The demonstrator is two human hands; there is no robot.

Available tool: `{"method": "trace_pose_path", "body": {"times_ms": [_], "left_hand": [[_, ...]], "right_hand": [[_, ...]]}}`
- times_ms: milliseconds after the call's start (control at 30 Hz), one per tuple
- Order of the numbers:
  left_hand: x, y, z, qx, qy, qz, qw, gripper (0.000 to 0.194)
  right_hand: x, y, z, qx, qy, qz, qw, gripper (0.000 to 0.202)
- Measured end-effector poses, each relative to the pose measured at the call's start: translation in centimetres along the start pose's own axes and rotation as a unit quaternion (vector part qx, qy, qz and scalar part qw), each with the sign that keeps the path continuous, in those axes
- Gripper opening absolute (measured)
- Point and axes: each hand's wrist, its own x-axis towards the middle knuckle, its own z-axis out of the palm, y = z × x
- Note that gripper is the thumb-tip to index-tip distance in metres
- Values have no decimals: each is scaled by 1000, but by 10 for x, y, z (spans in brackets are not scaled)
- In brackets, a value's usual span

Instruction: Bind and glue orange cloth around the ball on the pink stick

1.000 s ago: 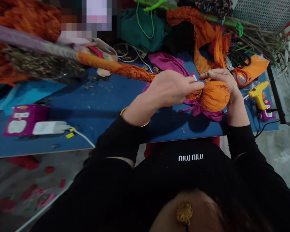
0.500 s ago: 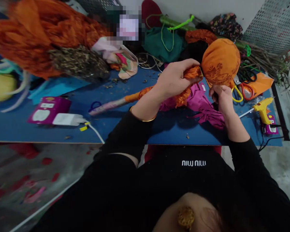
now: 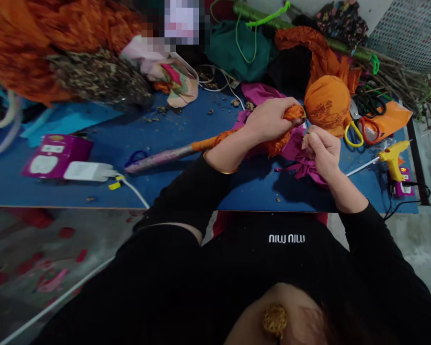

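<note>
My left hand (image 3: pixel 269 119) is closed around bunched orange cloth (image 3: pixel 293 114), just left of a round ball wrapped in orange patterned cloth (image 3: pixel 326 103). Below the ball, my right hand (image 3: pixel 323 152) is pinched closed; whatever its fingers hold is too small to make out. From under my left wrist a cloth-wrapped stick (image 3: pixel 161 160) runs leftward over the blue table (image 3: pixel 197 189). Magenta cloth strips (image 3: pixel 303 167) hang beneath both hands, partly hidden by them.
Scissors with yellow and red handles (image 3: pixel 362 132) and a yellow glue gun (image 3: pixel 395 155) lie at the right. A purple power box (image 3: pixel 53 160) with a white plug stands at the left. Orange fabric (image 3: pixel 89 28), dried leaves (image 3: pixel 96 79) and green cloth (image 3: pixel 237 52) are piled behind.
The orange ball has shifted slightly down and now shows more loose orange cloth behind it. My right hand has moved a little left and down, its fingers turned upward. My left hand keeps its grip.
</note>
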Motion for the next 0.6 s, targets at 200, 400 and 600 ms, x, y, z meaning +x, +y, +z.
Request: {"method": "trace_pose_path", "body": {"times_ms": [200,400,600], "left_hand": [[-5,13,-1,54,1,-65,996,33],[-4,14,9,107,-24,-106,988,30],[-9,19,10,189,-49,-97,976,36]], "right_hand": [[-11,1,8,-228,-13,-117,967,48],[-12,9,10,-270,-22,-166,948,43],[3,0,-13,-162,-57,-87,981,43]]}}
